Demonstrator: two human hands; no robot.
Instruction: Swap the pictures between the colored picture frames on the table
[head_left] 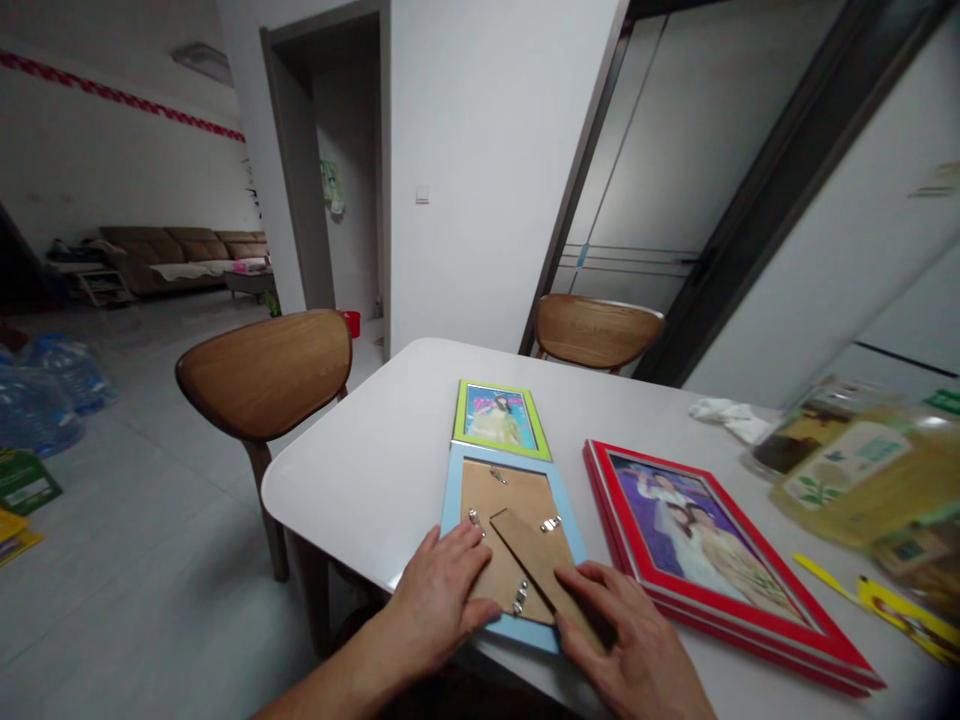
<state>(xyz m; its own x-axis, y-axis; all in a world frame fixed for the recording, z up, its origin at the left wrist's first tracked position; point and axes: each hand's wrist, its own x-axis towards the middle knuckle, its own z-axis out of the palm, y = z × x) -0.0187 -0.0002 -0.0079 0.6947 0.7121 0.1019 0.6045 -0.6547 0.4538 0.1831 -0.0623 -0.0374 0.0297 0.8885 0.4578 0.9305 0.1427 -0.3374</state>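
Note:
A light blue photo frame [453, 492] lies face down on the white table, its brown backing board [487, 478] and several metal clips showing. My left hand [444, 590] rests flat with spread fingers on the lower left of the frame and backing. My right hand [626, 630] pinches the brown easel flap [536, 550], which is at the backing's lower right. Touching the blue frame's far end is a green photo frame [499, 418], picture side up. Stacked red frames [712, 540], with a photo of people on top, lie right of my right hand.
On the white table [360, 450], plastic containers [847, 480], a crumpled white tissue [727, 418] and a yellow item [907, 615] sit at the right. Wooden chairs stand at the left [270, 375] and far side [596, 330]. Water bottles [52, 390] are on the floor.

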